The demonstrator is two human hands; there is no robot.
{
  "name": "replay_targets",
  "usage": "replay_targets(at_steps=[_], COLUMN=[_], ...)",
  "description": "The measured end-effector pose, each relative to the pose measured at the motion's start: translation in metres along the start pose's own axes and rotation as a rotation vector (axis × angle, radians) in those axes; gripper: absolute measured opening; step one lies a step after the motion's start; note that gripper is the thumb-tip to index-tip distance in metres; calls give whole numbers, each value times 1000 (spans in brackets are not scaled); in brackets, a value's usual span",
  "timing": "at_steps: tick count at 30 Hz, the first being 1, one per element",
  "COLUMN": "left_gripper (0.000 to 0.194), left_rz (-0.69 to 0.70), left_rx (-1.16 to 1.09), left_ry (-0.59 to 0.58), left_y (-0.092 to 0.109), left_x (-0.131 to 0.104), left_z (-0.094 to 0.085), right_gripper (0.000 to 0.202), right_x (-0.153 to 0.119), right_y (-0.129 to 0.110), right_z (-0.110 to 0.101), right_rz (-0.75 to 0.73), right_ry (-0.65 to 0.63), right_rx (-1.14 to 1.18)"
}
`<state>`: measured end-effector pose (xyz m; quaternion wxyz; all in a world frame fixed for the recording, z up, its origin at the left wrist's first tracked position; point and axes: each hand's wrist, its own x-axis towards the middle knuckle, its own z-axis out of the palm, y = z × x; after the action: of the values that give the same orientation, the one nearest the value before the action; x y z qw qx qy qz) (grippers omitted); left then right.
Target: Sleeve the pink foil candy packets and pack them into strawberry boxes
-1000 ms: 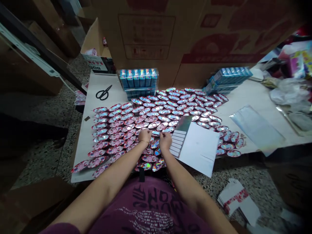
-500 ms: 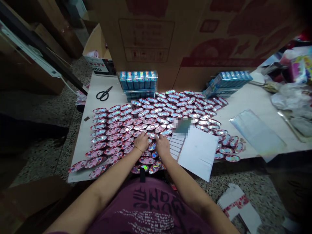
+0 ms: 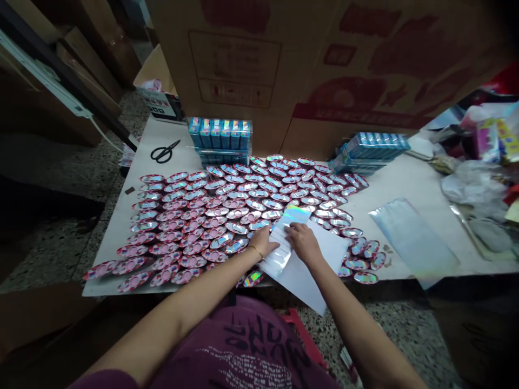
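A shiny, label-like sheet (image 3: 279,256) with rows of strips lies tilted over a white paper (image 3: 320,270). My left hand (image 3: 263,244), with a gold bangle at the wrist, grips the sheet's left edge, its thumb on top. At the right edge of the same sheet, my right hand (image 3: 303,242) has its fingers bent and pressed together on it; whether a single strip is between them is hidden. Around the paper stand oval, red-rimmed packs (image 3: 237,246) in close rows. Many carry shiny strips on top; those at the left show round pink centres.
Wrapped stacks of blue boxes stand at the back left (image 3: 221,141) and back right (image 3: 367,151), before a big carton (image 3: 308,65). Black scissors (image 3: 164,152) lie at the left of the table. A clear shiny sheet (image 3: 413,237) and plastic bags (image 3: 466,181) lie at the right.
Both hands have moved right, from the oval packs to the label-like sheet, and grip it. The sheet has shifted and tilted over the white paper. The view has turned slightly.
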<state>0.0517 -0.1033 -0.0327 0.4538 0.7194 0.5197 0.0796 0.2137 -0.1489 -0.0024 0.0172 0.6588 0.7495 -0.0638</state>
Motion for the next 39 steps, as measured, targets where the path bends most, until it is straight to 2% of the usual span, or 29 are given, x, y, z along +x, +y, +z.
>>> replay_targets(at_steps=[2, 5, 8, 11, 14, 16, 19, 22, 25, 27, 29, 33, 35, 39], left_gripper=[44, 27, 30, 29, 30, 32, 29, 30, 42, 45, 46, 57, 58, 35], left_rz=[-59, -12, 15, 9, -36, -60, -29, 26, 19, 14, 24, 34, 4, -74], left_rx=[-33, -97, -224, -400, -518, -503, -332, -175, -161, -255, -441, -784, -826, -798], left_ry=[1, 15, 40, 18, -45, -68, -24, 56, 91, 112, 119, 53, 75, 143], left_y=[4, 5, 4, 3, 1, -1, -3, -3, -5, -8, -13, -17, -17, -23], left_x=[7, 14, 16, 17, 16, 17, 17, 16, 12, 7, -2, -27, -37, -41], left_z=[9, 17, 21, 23, 24, 23, 20, 19, 15, 8, -3, -29, -39, -47], right_gripper=[31, 38, 45, 43, 37, 30, 23, 23, 21, 18, 16, 18, 19, 20], right_x=[-5, -4, 7, 15, 12, 6, -5, -12, -8, 2, 14, 39, 47, 58], right_y=[6, 8, 14, 24, 32, 34, 29, 18, 7, 0, -7, -24, -33, -50], right_z=[13, 19, 13, 12, 17, 13, -17, -67, -109, -121, -118, -92, -80, -65], right_rz=[-31, -74, -138, -246, -316, -315, -286, -232, -115, -7, 81, 208, 242, 268], right_ry=[-11, 49, 69, 44, 62, 80, 99, 109, 135, 136, 105, 9, -18, -66], right_rx=[21, 22, -27, -44, -34, -39, -46, 21, 145, 221, 296, 455, 500, 546])
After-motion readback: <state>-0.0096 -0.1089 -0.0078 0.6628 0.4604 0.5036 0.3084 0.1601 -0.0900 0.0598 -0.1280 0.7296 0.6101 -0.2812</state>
